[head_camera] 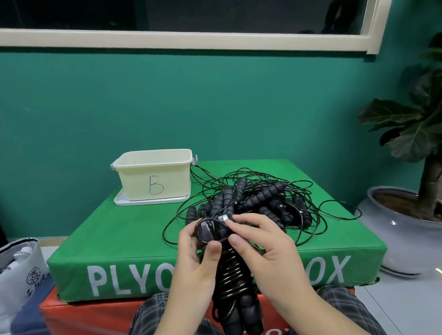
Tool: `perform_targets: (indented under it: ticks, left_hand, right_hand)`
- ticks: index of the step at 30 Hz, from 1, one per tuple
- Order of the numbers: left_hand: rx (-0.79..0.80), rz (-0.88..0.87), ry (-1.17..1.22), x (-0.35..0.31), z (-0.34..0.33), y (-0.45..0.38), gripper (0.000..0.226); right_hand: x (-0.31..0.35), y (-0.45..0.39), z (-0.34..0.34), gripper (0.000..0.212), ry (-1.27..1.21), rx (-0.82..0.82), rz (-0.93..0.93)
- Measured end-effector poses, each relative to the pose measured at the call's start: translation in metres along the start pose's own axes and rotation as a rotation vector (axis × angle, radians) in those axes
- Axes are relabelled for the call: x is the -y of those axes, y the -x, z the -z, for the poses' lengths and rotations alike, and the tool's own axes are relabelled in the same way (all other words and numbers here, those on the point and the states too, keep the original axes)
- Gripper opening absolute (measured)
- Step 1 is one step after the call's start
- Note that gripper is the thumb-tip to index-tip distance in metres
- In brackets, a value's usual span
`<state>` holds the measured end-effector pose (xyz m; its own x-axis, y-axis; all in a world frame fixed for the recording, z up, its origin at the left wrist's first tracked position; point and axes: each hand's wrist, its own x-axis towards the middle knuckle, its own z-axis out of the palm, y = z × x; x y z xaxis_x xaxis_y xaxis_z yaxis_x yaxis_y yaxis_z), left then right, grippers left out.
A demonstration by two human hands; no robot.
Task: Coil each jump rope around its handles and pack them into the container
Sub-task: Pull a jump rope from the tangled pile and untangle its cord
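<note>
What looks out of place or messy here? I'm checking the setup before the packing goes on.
The loose jump ropes lie in one tangled heap on the green box, and one cord loop strays toward its right edge. The container stands on its lid. Both hands hold a coiled rope.

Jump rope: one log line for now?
left hand grips coiled rope | right hand tucks cord end | tub open | pile loose

Looks like a gym or fitness studio corner. Stacked foam plyo boxes [216, 267], green on orange, fill the centre, with a heap of jump ropes [256, 204] on top. Teal wall [106, 110], a potted plant [422, 140] at right, a window frame [169, 40] along the top.
</note>
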<state>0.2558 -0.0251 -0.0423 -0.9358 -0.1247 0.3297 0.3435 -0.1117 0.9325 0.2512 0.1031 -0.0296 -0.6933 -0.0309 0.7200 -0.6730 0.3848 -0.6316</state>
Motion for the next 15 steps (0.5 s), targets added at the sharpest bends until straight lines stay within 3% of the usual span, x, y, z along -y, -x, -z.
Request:
perform_targets:
  ticks: [3, 6, 8, 15]
  left_hand:
    - [-0.02, 0.078, 0.136, -0.004, -0.008, 0.005, 0.098]
    - [0.018, 0.22, 0.336, -0.008, -0.017, 0.014, 0.056]
    - [0.038, 0.29, 0.386, -0.009, -0.017, 0.015, 0.044]
    - [-0.043, 0.326, 0.279, 0.0, -0.012, 0.011, 0.043]
  right_hand:
    - [-0.003, 0.0, -0.003, 0.035, 0.032, -0.1, 0.033]
    - [-0.006, -0.001, -0.004, 0.034, 0.059, -0.149, 0.057]
    - [-0.008, 0.001, -0.007, 0.034, 0.103, -0.153, 0.076]
    - [-0.016, -0.005, -0.012, 0.033, 0.19, -0.122, 0.238]
